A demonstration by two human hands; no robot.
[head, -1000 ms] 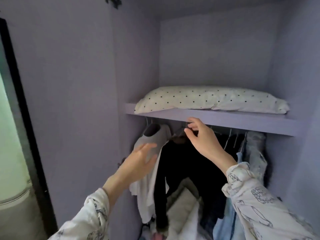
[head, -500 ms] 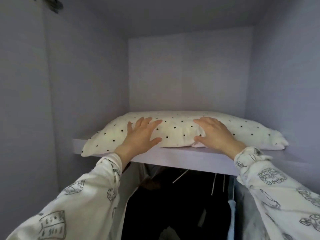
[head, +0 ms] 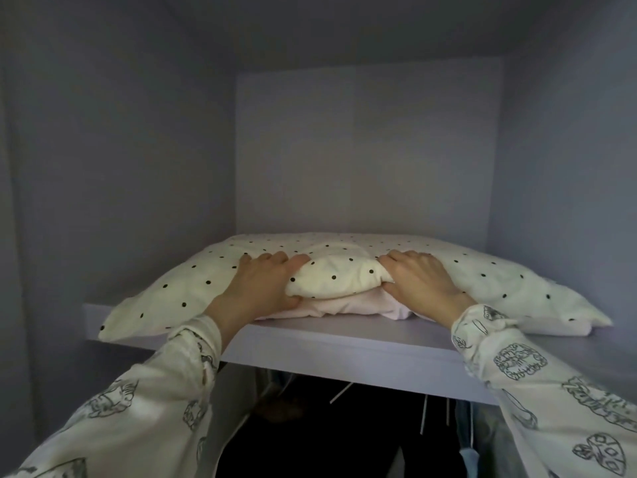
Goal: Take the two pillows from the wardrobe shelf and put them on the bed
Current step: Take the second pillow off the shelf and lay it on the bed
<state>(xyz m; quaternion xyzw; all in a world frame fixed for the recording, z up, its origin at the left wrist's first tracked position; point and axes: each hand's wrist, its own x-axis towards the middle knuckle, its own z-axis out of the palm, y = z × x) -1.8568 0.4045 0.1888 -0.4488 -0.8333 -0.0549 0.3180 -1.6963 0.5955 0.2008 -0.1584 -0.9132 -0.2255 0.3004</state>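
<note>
A cream pillow with black dots (head: 341, 272) lies across the lilac wardrobe shelf (head: 344, 353). Under its front middle a plain pale pink pillow (head: 344, 307) peeks out. My left hand (head: 256, 288) pinches the dotted pillow's front edge on the left, thumb underneath. My right hand (head: 418, 282) grips the same edge on the right. Between the hands the fabric bunches up into a hump. Most of the pink pillow is hidden beneath the dotted one.
The lilac side walls (head: 120, 167) and back wall (head: 368, 150) of the wardrobe box the shelf in closely. Below the shelf hang dark clothes on hangers (head: 344, 426).
Both hands went from flat on top of the dotted pillow to gripping its front edge, squeezing the middle together. The view has come closer to the shelf.
</note>
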